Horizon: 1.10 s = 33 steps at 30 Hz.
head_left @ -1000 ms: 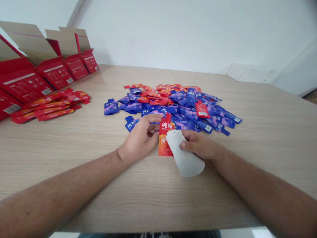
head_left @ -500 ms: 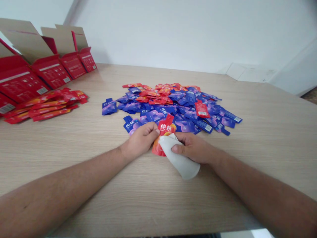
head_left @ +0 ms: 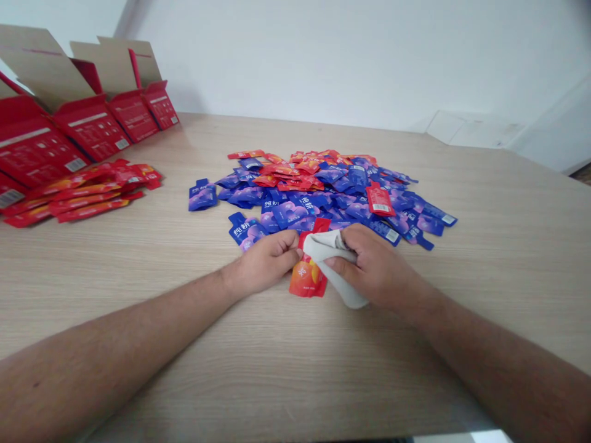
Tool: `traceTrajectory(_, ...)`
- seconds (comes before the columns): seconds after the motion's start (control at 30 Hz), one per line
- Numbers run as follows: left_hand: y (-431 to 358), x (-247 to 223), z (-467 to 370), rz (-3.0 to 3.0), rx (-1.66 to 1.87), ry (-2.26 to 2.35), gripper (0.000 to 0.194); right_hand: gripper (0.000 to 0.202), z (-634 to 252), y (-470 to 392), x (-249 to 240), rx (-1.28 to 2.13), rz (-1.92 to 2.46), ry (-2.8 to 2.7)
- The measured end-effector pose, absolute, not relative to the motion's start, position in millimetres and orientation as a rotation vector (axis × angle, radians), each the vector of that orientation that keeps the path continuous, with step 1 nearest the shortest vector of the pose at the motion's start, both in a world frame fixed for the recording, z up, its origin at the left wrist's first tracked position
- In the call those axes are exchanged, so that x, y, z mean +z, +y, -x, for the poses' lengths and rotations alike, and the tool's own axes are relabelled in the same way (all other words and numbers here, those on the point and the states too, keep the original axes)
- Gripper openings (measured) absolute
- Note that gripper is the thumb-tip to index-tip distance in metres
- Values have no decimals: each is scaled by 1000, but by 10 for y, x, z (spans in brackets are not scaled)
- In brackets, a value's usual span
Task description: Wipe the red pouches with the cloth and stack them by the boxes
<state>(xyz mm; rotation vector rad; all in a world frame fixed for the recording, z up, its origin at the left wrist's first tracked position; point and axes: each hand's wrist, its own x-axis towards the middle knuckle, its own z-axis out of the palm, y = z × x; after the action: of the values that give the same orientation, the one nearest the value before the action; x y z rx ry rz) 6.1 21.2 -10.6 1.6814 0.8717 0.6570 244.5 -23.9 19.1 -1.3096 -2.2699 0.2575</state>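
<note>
A red pouch with orange fruit print [head_left: 306, 278] is upright between my hands, its spout end pointing away from me. My left hand [head_left: 268, 261] pinches its left edge between thumb and fingers. My right hand [head_left: 376, 267] is closed on a folded white cloth [head_left: 344, 284], which lies against the upper part of the pouch and hides some of it. Just beyond the hands spreads a heap of blue pouches [head_left: 293, 209] and red pouches [head_left: 295, 175], with one red pouch [head_left: 380, 199] lying on the blue ones at the right.
Open red cardboard boxes [head_left: 95, 126] stand in a row at the back left, flaps up. Before them lies a stack of red pouches [head_left: 87, 191]. A white panel [head_left: 475, 130] is at the back right of the wooden table [head_left: 258, 375].
My right hand has moved the cloth up and across the pouch's upper part, uncovering more of its lower part. The cloth is now more folded over. My left hand keeps its pinch.
</note>
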Motion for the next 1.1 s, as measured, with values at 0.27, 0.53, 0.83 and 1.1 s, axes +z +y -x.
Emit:
traceTrajectory(0.27,213,-57,-60,-1646,683,839,22,10,-2300,-390,186,95,1274,-2526)
traceTrajectory(0.53,251,-136,-45,-1620,700,848,22,11,-2333,-364,202,48,1257,-2578)
traceTrajectory(0.83,235,-111,-56,-1589,707,850,21,12,-2346,-327,183,32,1279,-2570)
traceTrajectory(1.1,227,-108,-55,-1557,708,855,20,16,-2378,-296,191,-14,1362,-2492)
